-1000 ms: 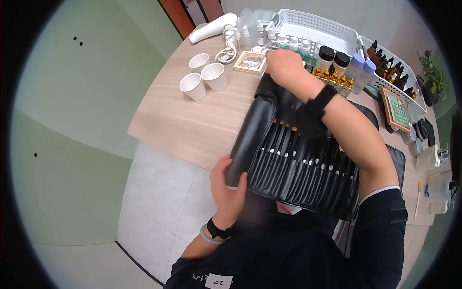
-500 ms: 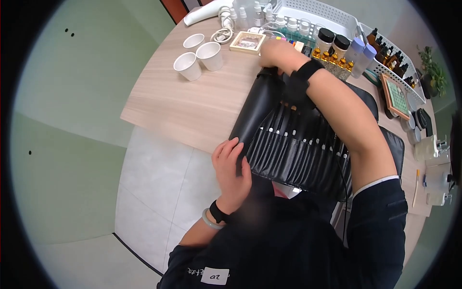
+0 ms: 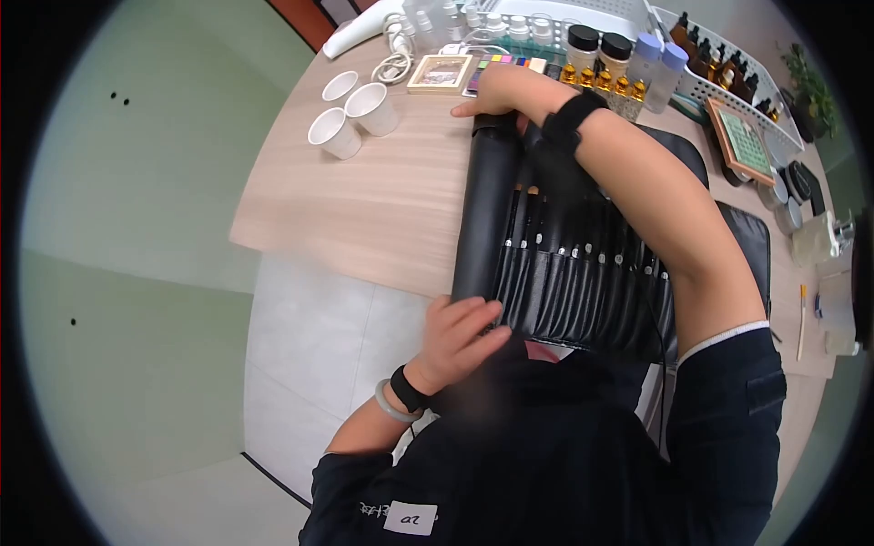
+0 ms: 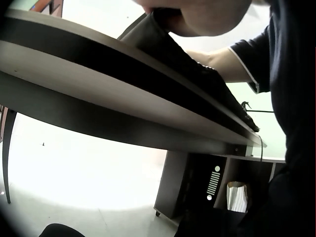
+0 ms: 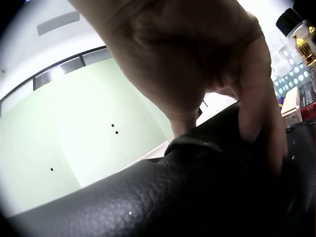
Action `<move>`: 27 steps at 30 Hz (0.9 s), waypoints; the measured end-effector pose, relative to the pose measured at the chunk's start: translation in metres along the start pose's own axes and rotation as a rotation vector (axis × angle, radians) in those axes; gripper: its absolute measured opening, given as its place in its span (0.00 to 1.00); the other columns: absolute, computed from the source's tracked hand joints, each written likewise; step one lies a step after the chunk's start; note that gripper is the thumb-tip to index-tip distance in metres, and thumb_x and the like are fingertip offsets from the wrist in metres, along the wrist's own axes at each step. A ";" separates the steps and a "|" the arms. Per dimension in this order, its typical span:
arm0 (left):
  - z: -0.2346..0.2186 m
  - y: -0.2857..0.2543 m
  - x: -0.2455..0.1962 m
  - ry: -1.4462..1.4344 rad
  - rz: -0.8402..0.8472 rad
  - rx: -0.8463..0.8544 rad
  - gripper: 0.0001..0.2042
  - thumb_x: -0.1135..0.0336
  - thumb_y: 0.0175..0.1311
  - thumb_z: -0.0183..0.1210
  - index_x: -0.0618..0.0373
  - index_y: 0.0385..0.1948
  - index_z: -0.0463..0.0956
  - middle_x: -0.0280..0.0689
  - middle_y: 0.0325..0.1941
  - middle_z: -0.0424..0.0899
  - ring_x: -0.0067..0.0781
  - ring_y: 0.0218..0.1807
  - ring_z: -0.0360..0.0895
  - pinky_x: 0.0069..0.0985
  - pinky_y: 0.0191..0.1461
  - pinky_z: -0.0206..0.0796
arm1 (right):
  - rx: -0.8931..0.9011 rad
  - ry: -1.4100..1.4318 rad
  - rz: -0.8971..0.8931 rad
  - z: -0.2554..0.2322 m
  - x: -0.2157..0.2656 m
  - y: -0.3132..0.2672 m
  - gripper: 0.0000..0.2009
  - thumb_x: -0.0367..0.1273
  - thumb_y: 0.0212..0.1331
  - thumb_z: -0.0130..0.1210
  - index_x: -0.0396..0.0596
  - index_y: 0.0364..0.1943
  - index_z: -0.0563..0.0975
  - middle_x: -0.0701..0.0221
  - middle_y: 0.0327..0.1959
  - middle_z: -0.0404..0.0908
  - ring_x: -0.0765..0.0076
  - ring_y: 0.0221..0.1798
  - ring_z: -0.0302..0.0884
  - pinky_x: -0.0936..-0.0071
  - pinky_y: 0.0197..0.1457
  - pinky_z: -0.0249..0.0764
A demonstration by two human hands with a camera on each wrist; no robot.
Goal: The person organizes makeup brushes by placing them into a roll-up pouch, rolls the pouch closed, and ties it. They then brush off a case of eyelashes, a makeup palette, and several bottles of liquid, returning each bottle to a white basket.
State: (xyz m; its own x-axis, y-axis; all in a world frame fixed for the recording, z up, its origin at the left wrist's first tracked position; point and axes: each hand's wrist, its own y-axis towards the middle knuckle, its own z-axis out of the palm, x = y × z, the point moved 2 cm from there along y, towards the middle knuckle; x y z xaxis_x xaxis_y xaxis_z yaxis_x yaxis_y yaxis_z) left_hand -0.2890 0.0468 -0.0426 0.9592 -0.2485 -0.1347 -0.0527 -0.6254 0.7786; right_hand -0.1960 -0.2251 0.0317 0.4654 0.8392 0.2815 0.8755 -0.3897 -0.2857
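A black leather makeup brush roll (image 3: 583, 291) lies partly unrolled at the table's front edge, brushes (image 3: 539, 238) standing in its pleated pockets. Its left side is rolled into a thick tube (image 3: 482, 218). My left hand (image 3: 455, 344) rests on the near end of this tube, fingers stretched across it. At the far end my right hand (image 3: 505, 96) grips the tube, thumb on the left and fingers on the right. The right wrist view shows the right hand (image 5: 207, 64) close, its fingers reaching down over the leather. My right forearm covers part of the brushes.
Three white paper cups (image 3: 335, 135) stand left of the roll. Behind it are a framed piece (image 3: 440, 73), jars with black lids (image 3: 583, 53) and gold-capped vials (image 3: 605, 86). White baskets (image 3: 728, 100) hold dropper bottles. Pump bottles (image 3: 815, 238) stand at the right edge.
The tube has swung more upright in view. My left hand has shifted from cupping its near end to lying across it. My right hand's thumb now shows sticking out left.
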 end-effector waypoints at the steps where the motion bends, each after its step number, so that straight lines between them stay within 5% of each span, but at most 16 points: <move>1: 0.001 -0.003 0.002 -0.038 0.022 0.039 0.16 0.70 0.46 0.56 0.45 0.40 0.72 0.34 0.47 0.74 0.32 0.45 0.70 0.27 0.40 0.56 | 0.023 0.056 0.019 0.000 0.000 -0.001 0.35 0.53 0.47 0.54 0.27 0.42 0.69 0.53 0.36 0.75 0.56 0.21 0.77 0.69 0.20 0.76; 8: -0.001 0.015 -0.004 -0.079 0.211 0.173 0.14 0.66 0.50 0.57 0.39 0.40 0.72 0.27 0.47 0.74 0.23 0.48 0.69 0.25 0.42 0.55 | 0.115 0.306 0.072 -0.005 -0.022 -0.005 0.25 0.35 0.40 0.57 0.32 0.43 0.68 0.53 0.35 0.74 0.58 0.28 0.78 0.65 0.25 0.77; 11: 0.001 0.022 -0.007 -0.163 0.252 0.160 0.13 0.69 0.51 0.56 0.40 0.40 0.72 0.31 0.47 0.73 0.24 0.47 0.71 0.23 0.44 0.54 | 0.020 0.646 0.102 -0.012 -0.040 -0.029 0.36 0.30 0.37 0.58 0.43 0.57 0.56 0.59 0.42 0.71 0.66 0.39 0.74 0.67 0.34 0.75; 16: 0.008 0.022 -0.010 -0.217 0.318 0.292 0.12 0.67 0.54 0.54 0.44 0.42 0.71 0.29 0.45 0.76 0.22 0.49 0.72 0.25 0.54 0.54 | -0.043 1.308 -0.027 0.011 -0.079 -0.049 0.30 0.28 0.38 0.58 0.43 0.52 0.61 0.66 0.35 0.73 0.67 0.36 0.74 0.68 0.40 0.72; 18: 0.010 0.024 -0.010 -0.191 0.326 0.366 0.10 0.66 0.56 0.52 0.45 0.40 0.72 0.27 0.43 0.77 0.20 0.50 0.71 0.28 0.59 0.52 | -0.001 1.360 0.066 0.023 -0.088 -0.053 0.21 0.26 0.42 0.57 0.48 0.44 0.65 0.70 0.37 0.73 0.70 0.37 0.73 0.69 0.41 0.72; 23: 0.014 0.033 -0.021 -0.099 0.237 0.564 0.11 0.69 0.53 0.51 0.47 0.38 0.75 0.27 0.43 0.77 0.20 0.50 0.71 0.31 0.60 0.52 | -0.109 1.380 0.036 0.038 -0.093 -0.049 0.22 0.26 0.47 0.57 0.45 0.48 0.65 0.69 0.39 0.73 0.68 0.40 0.74 0.69 0.46 0.71; 27: 0.013 0.038 -0.027 -0.126 0.158 0.578 0.12 0.71 0.51 0.51 0.49 0.38 0.75 0.28 0.45 0.75 0.23 0.50 0.71 0.33 0.61 0.51 | -0.026 1.480 -0.013 0.041 -0.093 -0.050 0.21 0.26 0.49 0.55 0.43 0.49 0.65 0.67 0.42 0.73 0.67 0.42 0.73 0.69 0.48 0.70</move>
State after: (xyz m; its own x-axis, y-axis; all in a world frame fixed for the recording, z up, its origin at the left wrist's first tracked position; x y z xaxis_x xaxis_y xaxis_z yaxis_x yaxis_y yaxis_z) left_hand -0.3207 0.0199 -0.0171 0.8892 -0.4343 -0.1439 -0.3674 -0.8652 0.3412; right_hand -0.2888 -0.2683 -0.0173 0.1499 -0.2918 0.9447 0.8752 -0.4053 -0.2641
